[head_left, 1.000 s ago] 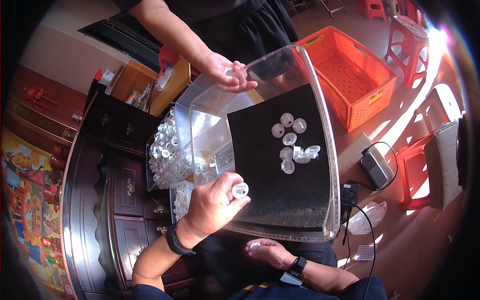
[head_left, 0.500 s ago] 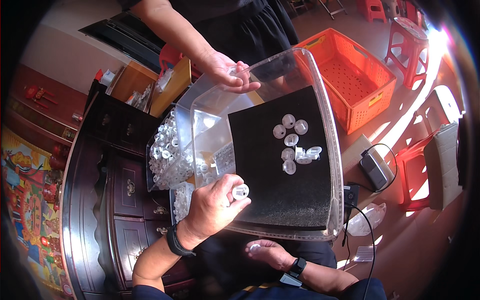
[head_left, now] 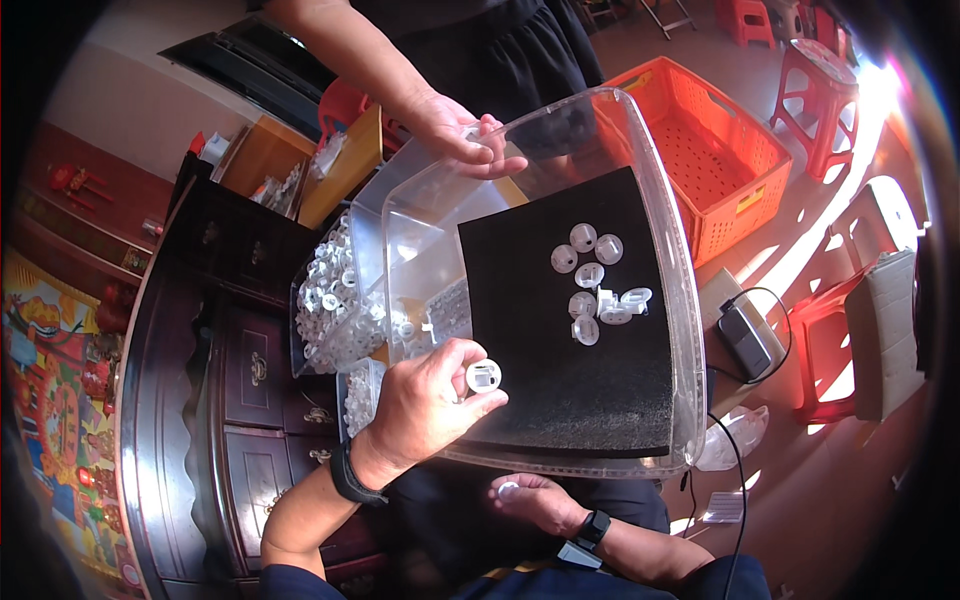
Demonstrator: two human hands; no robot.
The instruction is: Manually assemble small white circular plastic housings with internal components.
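Observation:
My left hand (head_left: pixel 415 405) pinches a round white plastic part (head_left: pixel 484 376) between thumb and fingers, its slotted face turned up. It hovers over the near left part of a black mat (head_left: pixel 545 370) inside a clear plastic tub (head_left: pixel 688 360). Several similar white round parts (head_left: pixel 583 237) lie loosely grouped on the mat's right half. Lower down, below the tub's near edge, my right hand (head_left: pixel 545 505) is closed on a small white round piece (head_left: pixel 507 489); most of that piece is hidden by the fingers.
Across the tub, another person's hand (head_left: pixel 465 135) is held palm up over its far rim. White parts fill a container (head_left: pixel 340 290) at the left, beside a dark wooden cabinet (head_left: pixel 250 370). An orange crate (head_left: pixel 735 200), a power bank (head_left: pixel 745 340) with cable and red stools (head_left: pixel 815 110) are at the right.
The tub, with its mat and parts, has shifted slightly to the right. My left hand has moved up a little, still holding the white part. The right hand has hardly moved.

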